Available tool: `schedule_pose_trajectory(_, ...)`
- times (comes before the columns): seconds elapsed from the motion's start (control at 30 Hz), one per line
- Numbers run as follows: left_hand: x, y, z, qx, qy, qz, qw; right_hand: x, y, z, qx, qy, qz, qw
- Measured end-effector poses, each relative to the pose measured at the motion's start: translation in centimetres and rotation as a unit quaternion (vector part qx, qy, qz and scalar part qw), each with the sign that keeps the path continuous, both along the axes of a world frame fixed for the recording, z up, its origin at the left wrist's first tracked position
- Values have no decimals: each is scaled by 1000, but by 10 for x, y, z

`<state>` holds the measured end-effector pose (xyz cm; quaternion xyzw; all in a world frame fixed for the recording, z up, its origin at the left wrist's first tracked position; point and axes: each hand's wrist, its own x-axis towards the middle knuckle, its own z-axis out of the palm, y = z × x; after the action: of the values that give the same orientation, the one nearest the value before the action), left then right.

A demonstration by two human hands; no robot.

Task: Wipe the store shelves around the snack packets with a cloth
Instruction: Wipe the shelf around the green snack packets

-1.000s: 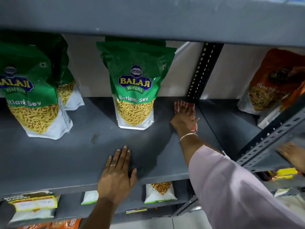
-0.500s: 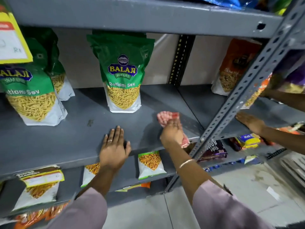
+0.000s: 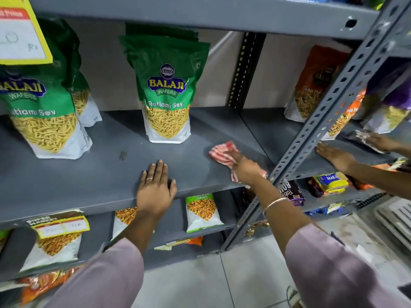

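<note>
Two hands worked the shelf (image 3: 93, 178): left hand (image 3: 155, 190) flat and empty, right hand (image 3: 245, 170) pressing the striped cloth (image 3: 222, 153) near the front edge. A wide sweep risked toppling the nearby Ratlami Sev packet (image 3: 166, 96).

The grey shelf (image 3: 106, 174) is bare across its front strip and between the two Ratlami Sev packet groups. The centre Ratlami Sev packet (image 3: 166, 103) stands upright and blocks the rear middle; the left Ratlami Sev packet (image 3: 42, 116) blocks the left. The slotted upright (image 3: 315, 130) bounds the right side. The upper shelf (image 3: 200, 12) limits headroom.
</note>
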<state>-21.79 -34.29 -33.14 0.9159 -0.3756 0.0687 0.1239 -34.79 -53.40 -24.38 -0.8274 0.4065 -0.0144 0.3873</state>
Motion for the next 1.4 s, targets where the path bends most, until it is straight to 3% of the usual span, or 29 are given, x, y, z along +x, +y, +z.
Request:
schedule_pose_trajectory(0.07, 0, 0, 1, 2, 0, 1, 1000, 6, 13, 8, -2, 63, 141, 988)
schedule_pose_trajectory(0.13, 1, 0, 1, -2, -7, -1, 1000, 10, 9, 17, 142, 98, 211, 962)
schedule_pose_trajectory(0.17, 1, 0, 0, -5, -13, -5, 1000, 10, 6, 25, 201, 91, 222, 950)
schedule_pose_trajectory(0.23, 3, -1, -2, -12, -21, -7, 1000, 11, -6, 33, 210, 18, 174, 962)
schedule_pose_trajectory(0.33, 3, -1, -4, -28, -29, -6, 999, 17, -27, 18, 127, -128, 48, 982)
schedule_pose_trajectory(0.4, 2, 0, -5, -36, -38, -2, 999, 22, -34, -14, -57, -24, 5, 998)
schedule_pose_trajectory(0.43, 2, 0, -5, -35, -38, -1, 999, 23, -31, -30, -137, 36, 21, 990)
schedule_pose_trajectory(0.53, 3, 0, -4, -19, -23, -2, 1000, 33, -13, -51, -261, 67, 153, 951)
schedule_pose_trajectory(0.63, 4, 0, -4, -9, -7, -3, 1000, 45, -33, -48, -283, 56, 147, 946)
schedule_pose_trajectory(0.73, 5, 0, -6, -11, -5, -5, 1000, 61, -70, -51, -268, 137, 4, 954)
schedule_pose_trajectory(0.83, 4, -1, -4, -20, -17, 2, 1000, 84, -82, -44, -269, 113, -70, 954)
schedule_pose_trajectory(0.93, 6, -3, -6, -30, -33, 3, 999, 114, -64, -12, -248, 123, 45, 960)
schedule_pose_trajectory(1.0, 7, -4, -8, -38, -51, 7, 998, 140, -75, -12, -274, 124, 124, 946)
schedule_pose_trajectory(1.13, 7, -6, -11, -50, -67, 14, 996, 187, -113, -34, -236, 50, 225, 944)
schedule_pose_trajectory(1.2, 7, -6, -10, -52, -68, 11, 996, 186, -106, -38, -190, 43, 187, 963)
schedule_pose_trajectory(1.33, 6, -5, -8, -36, -57, 10, 998, 141, -69, -24, -299, -13, 208, 931)
schedule_pose_trajectory(1.4, 4, -6, -8, -33, -47, 9, 998, 120, -55, -31, -300, 0, 206, 932)
